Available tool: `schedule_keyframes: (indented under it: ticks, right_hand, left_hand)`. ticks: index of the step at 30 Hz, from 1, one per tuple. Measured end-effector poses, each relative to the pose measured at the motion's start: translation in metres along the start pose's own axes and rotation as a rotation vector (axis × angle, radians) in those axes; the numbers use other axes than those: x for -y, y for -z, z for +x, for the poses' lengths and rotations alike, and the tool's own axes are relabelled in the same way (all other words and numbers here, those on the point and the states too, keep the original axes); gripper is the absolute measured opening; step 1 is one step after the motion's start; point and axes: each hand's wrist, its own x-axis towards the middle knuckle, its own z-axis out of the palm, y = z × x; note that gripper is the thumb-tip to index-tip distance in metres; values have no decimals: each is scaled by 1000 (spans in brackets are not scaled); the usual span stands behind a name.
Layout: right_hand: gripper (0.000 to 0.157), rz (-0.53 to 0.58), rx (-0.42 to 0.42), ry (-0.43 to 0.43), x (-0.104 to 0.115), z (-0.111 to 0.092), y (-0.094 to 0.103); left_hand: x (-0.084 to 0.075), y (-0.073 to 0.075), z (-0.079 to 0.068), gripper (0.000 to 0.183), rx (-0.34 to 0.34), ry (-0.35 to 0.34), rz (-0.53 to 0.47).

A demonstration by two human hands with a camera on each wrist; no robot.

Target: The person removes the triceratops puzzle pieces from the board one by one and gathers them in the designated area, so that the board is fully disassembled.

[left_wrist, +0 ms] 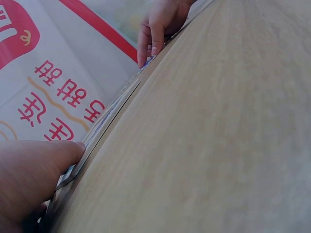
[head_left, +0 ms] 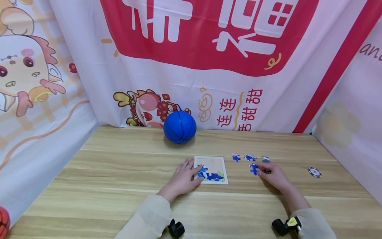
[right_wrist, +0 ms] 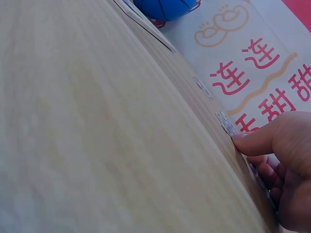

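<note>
- Both forearms slant forward and inward, the left forearm (head_left: 149,215) and the right forearm (head_left: 317,226) covered by pale sleeves.
- I see the left hand (head_left: 185,176) lying low, palm down, its fingers loosely extended forward.
- The left thumb (left_wrist: 58,154) sticks out sideways, toward the other hand.
- The right hand (head_left: 276,174), well apart from the left, points inward, its thumb (right_wrist: 262,139) and forefinger (head_left: 264,164) set in a pinching grip.
- Its other fingers curl in behind the thumb.
- More bare skin shows at the right wrist (head_left: 293,196) than at the left wrist (head_left: 167,192).

Light is even, shadows soft beneath the ball (head_left: 180,127), wrist views hazier.
</note>
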Motion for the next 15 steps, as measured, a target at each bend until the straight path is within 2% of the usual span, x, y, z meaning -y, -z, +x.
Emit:
schedule_keyframes:
  ticks: [8, 15]
  right_hand:
    - [42, -22, 31, 5, 5, 0, 4]
    - [50, 20, 84, -75, 10, 0, 10]
  left_hand:
    - [0, 0, 0, 52, 2, 3, 5]
    - [0, 0, -1, 52, 3, 7, 1]
